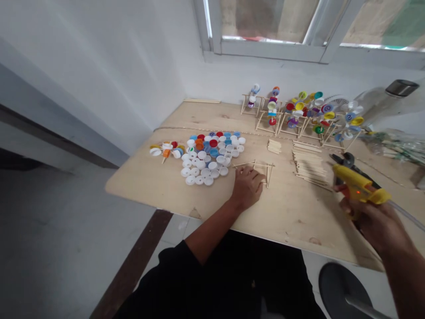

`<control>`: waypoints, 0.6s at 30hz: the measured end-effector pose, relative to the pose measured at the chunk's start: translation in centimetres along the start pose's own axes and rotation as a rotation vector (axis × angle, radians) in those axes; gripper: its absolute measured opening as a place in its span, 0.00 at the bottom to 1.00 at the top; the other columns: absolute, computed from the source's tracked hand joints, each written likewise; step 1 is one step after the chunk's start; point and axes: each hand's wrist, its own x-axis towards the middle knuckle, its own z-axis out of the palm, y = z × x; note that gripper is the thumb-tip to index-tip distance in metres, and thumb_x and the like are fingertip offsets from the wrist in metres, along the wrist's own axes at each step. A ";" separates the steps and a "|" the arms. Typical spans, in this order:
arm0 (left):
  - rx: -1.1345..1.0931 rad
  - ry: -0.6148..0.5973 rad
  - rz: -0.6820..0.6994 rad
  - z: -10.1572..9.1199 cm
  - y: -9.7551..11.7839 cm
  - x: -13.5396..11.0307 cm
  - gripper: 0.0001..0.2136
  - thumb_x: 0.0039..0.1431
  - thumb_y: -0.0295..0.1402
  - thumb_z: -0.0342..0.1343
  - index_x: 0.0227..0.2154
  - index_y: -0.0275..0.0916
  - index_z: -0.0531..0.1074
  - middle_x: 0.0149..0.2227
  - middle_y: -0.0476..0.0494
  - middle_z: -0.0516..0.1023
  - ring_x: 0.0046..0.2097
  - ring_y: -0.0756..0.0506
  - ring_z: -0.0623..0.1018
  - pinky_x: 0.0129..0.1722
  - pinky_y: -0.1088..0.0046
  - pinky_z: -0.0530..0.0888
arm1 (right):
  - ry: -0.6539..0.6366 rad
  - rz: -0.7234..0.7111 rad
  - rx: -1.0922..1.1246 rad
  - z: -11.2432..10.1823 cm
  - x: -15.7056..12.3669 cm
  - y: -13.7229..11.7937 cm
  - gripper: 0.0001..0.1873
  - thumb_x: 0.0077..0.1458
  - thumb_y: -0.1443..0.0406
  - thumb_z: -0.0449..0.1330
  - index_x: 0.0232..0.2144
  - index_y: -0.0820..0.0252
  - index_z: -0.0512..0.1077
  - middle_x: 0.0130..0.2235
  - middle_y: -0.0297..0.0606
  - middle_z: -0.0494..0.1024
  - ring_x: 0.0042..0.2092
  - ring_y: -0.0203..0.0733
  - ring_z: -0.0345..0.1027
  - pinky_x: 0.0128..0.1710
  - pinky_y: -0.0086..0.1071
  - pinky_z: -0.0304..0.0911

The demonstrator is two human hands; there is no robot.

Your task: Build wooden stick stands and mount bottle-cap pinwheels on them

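My left hand point(246, 188) rests low on the table, its fingers curled over the near side of a small frame of thin wooden sticks point(269, 173). The fingertips and part of the frame are hidden under it. In my right hand point(375, 221) is a yellow hot glue gun point(357, 182) with a small orange light glowing on its side. Its nozzle points left, above the table and apart from the frame. Beneath and beyond the nozzle lies a stack of cut sticks point(307, 161).
Many bottle caps point(207, 159) lie grouped left of my left hand, beside a pinwheel of caps point(168, 151). Finished-looking stick stands with caps point(292, 110) line the wall. Black-handled pliers point(348, 161) lie behind the glue gun. A short stick pile point(274, 146) sits mid-table.
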 end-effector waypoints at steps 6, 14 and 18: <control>0.004 -0.001 -0.003 -0.3 -0.1 -0.1 0.08 0.56 0.28 0.52 0.36 0.42 0.74 0.39 0.46 0.78 0.48 0.41 0.70 0.51 0.56 0.58 | -0.364 0.301 0.627 3.6 -2.1 -2.3 0.22 0.46 0.51 0.62 0.38 0.60 0.75 0.22 0.35 0.68 0.23 0.37 0.57 0.22 0.32 0.54; -0.039 0.025 -0.004 -0.5 -0.3 0.1 0.08 0.56 0.29 0.53 0.36 0.43 0.74 0.38 0.46 0.78 0.49 0.41 0.70 0.51 0.56 0.59 | -0.370 0.300 0.507 5.2 -2.3 -3.8 0.22 0.46 0.51 0.62 0.37 0.62 0.77 0.26 0.37 0.73 0.28 0.39 0.64 0.28 0.32 0.60; -0.048 0.047 0.022 -0.4 -0.5 0.1 0.06 0.56 0.29 0.53 0.33 0.42 0.74 0.37 0.47 0.78 0.47 0.42 0.70 0.50 0.56 0.59 | -0.397 0.322 0.571 5.8 -2.1 -4.7 0.24 0.43 0.49 0.64 0.34 0.64 0.76 0.30 0.41 0.76 0.26 0.36 0.62 0.26 0.31 0.59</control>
